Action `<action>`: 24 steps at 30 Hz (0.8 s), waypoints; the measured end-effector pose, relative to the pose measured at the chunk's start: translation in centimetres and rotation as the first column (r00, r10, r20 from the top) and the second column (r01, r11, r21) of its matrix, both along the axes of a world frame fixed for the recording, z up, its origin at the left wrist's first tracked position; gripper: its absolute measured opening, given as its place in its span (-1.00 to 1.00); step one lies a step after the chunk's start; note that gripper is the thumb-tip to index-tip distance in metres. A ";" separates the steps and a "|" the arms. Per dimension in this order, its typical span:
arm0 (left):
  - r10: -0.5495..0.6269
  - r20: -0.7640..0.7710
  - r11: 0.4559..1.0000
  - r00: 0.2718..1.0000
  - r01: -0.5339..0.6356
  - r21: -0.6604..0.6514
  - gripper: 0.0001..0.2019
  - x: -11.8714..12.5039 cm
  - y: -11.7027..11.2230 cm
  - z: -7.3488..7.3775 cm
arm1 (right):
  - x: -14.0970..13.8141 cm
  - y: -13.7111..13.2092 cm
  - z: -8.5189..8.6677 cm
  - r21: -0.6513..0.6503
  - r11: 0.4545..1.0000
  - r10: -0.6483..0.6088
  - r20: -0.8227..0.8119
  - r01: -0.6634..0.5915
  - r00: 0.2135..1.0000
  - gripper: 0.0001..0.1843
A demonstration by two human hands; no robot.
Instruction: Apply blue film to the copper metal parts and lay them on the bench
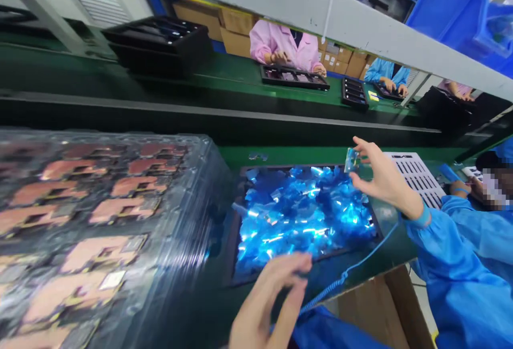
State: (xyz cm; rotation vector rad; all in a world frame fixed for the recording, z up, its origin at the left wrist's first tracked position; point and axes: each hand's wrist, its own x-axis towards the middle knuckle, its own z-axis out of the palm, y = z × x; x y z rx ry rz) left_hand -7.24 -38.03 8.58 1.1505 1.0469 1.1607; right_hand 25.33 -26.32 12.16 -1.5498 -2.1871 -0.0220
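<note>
My right hand [382,180] is raised over the right end of a dark tray [230,263], with a small, thin, shiny piece of film [351,160] at its fingertips. The piece looks clear with blue and yellowish patches; its exact kind is hard to make out. Blue film scraps [288,215] fill the tray in a loose, glossy layer. Close to the tray's front edge is my left hand [272,301], slightly blurred, its thumb and fingers apart with nothing between them. A blue band circles my right wrist, and a coiled blue cord [340,279] runs from it.
Stacked clear trays [188,199] on the left hold several copper-coloured circuit boards [120,210]. A white slotted tray [417,175] lies at right, near a co-worker's blue sleeve [476,226]. Below the bench edge stands a cardboard box [372,311]. People work across the green bench, beyond a rail [256,111].
</note>
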 end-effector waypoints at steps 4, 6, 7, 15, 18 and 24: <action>-0.026 0.258 0.994 0.966 0.054 -0.100 -0.56 3.6 2.8 -1.5 | -8.4 -7.8 2.4 -0.050 0.955 0.289 -0.045 -0.291 0.956 -0.05; 0.031 0.305 0.992 0.952 0.007 -0.125 -0.62 4.2 3.8 -2.2 | -10.3 -9.2 2.0 -0.068 0.939 0.325 -0.158 -0.338 0.933 -0.12; 0.060 0.291 0.992 0.955 -0.023 -0.127 -0.67 4.2 3.9 -2.5 | -10.8 -9.2 1.4 -0.081 0.937 0.312 -0.249 -0.341 0.917 -0.18; 0.122 0.047 0.977 0.991 -0.128 0.172 -0.92 1.2 2.4 -3.0 | -11.9 -7.6 -2.4 -0.239 0.926 0.076 -0.637 -0.291 0.767 -0.86; 0.153 0.016 0.967 0.988 -0.154 0.202 -0.93 0.6 2.3 -3.3 | -12.9 -7.8 -2.7 -0.221 0.932 0.091 -0.625 -0.287 0.775 -0.81; 0.237 0.068 0.965 0.969 -0.243 0.097 -0.90 0.1 2.1 -3.8 | -15.3 -8.4 -3.2 0.102 0.968 0.250 -0.416 -0.229 0.874 -0.87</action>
